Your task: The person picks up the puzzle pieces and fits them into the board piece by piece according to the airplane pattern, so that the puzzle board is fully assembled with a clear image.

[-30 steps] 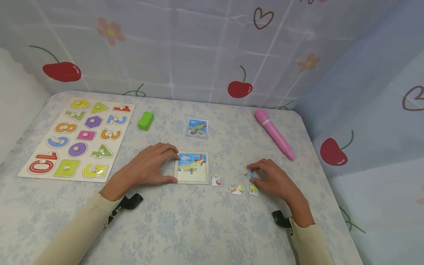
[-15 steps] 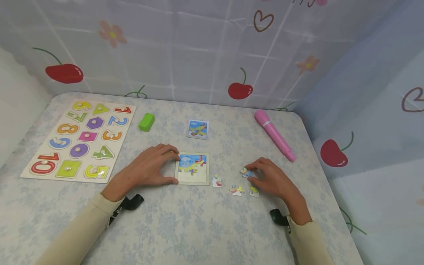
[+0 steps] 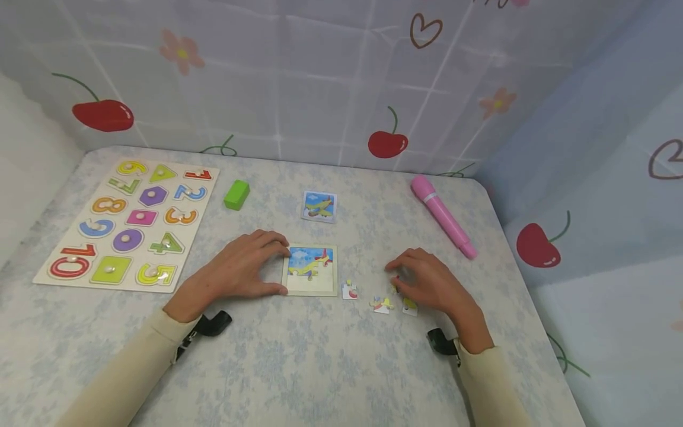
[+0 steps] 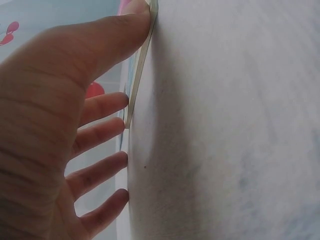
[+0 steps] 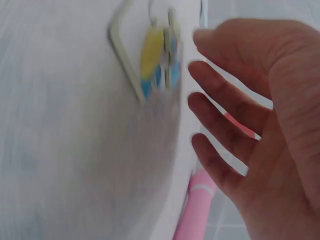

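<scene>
A small jigsaw tray [image 3: 336, 270] holds a partly assembled airplane picture, its lower part bare. At its left side my left hand [image 3: 237, 267] holds the frame, the thumb near the close corner and fingertips along the left edge. To the right lie loose jigsaw pieces: one with a pink patch [image 3: 349, 290], another in yellow and pink [image 3: 381, 305] and a yellow one [image 3: 409, 306]. Over a further piece, mostly hidden, hovers my right hand [image 3: 429, 279]; in the right wrist view its thumb and fingers are apart with nothing between them.
A picture card [image 3: 319, 206] of the airplane lies behind the tray. Left of it are a green block [image 3: 236, 195] and a number-and-shape board [image 3: 128, 225]. A pink toy microphone [image 3: 444, 216] lies at the right. A patterned curtain [image 3: 320, 77] hangs behind the table.
My right hand has shifted slightly left and now covers most of the piece that showed by its fingertips. My left hand stays at the tray.
</scene>
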Motion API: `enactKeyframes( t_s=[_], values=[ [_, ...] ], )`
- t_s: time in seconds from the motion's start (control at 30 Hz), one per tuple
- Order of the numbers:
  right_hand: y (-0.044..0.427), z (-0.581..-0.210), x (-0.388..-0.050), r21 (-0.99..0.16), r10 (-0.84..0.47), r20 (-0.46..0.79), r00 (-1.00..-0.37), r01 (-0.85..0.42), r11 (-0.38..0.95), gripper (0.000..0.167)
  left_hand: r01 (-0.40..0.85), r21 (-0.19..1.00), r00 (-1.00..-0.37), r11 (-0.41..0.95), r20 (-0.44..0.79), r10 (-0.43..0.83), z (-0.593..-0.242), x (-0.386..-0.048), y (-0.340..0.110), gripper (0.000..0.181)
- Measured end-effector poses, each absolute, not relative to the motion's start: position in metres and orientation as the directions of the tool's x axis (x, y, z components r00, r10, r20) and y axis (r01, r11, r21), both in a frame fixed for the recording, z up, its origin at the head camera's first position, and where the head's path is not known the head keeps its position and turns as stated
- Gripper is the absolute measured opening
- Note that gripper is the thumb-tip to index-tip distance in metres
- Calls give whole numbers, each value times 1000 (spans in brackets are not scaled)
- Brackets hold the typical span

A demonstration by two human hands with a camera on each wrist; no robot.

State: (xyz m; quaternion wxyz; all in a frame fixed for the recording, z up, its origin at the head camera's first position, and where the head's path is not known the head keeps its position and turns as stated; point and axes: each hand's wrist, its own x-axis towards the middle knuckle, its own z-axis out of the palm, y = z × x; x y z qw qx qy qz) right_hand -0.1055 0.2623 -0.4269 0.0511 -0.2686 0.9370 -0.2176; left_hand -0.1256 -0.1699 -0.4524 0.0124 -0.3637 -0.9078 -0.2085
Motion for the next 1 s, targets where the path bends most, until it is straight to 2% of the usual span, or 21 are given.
enactKeyframes(
  t_s=[0.2,0.37,0.6,0.83,1.0],
  values=[
    [276,-424,-102,-477,-544,-70,-836,-451,754,30,663,369,-736,651,166,656,-452,-126,-170,71],
    [281,-426,-102,-484,-576,-51,-816,-485,729,36,662,370,-737,652,163,656,-452,-127,-170,71],
    [278,-430,-105,-490,-568,-52,-822,-474,732,24,664,373,-736,648,171,655,-453,-127,-170,70],
    [271,-434,-107,-504,-576,-43,-816,-480,718,29,656,375,-742,655,162,650,-454,-126,-170,70],
    [264,-433,-110,-505,-598,-29,-801,-504,701,23,660,372,-740,653,174,650,-454,-126,-170,69]
  ],
)
